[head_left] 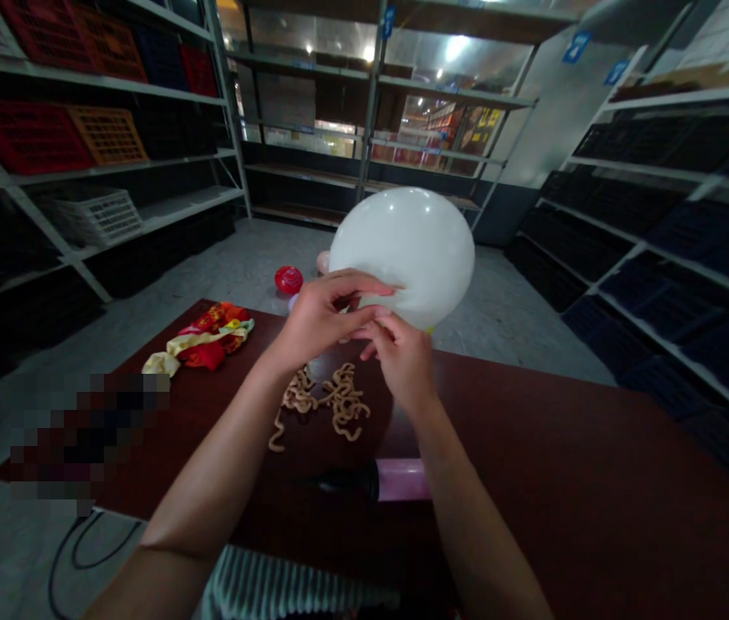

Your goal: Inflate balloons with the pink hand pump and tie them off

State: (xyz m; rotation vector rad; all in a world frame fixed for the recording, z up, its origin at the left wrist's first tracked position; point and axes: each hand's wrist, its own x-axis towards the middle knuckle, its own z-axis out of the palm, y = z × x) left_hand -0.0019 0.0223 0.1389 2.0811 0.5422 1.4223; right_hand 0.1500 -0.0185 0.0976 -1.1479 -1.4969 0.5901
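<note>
A large inflated white balloon (409, 245) is held up above the far part of the table, its neck end toward me. My left hand (325, 314) is closed at the near side of the balloon, with thumb and fingers at its neck. Pinched close beside it, my right hand (399, 353) has its fingertips meeting the left thumb. The neck itself is mostly hidden by my fingers. Below the hands lies a tangle of curly tan balloons (344, 400). Nearer to me, a pink hand pump (401, 480) with a black nozzle lies partly behind my right forearm.
Deflated red and cream balloons (209, 336) lie at the table's (551, 448) far left corner. A red balloon (288, 279) rests on the floor beyond. Shelves with crates (106, 135) line the left; dark bins (654, 275) fill the right. A cable (67, 551) hangs at lower left.
</note>
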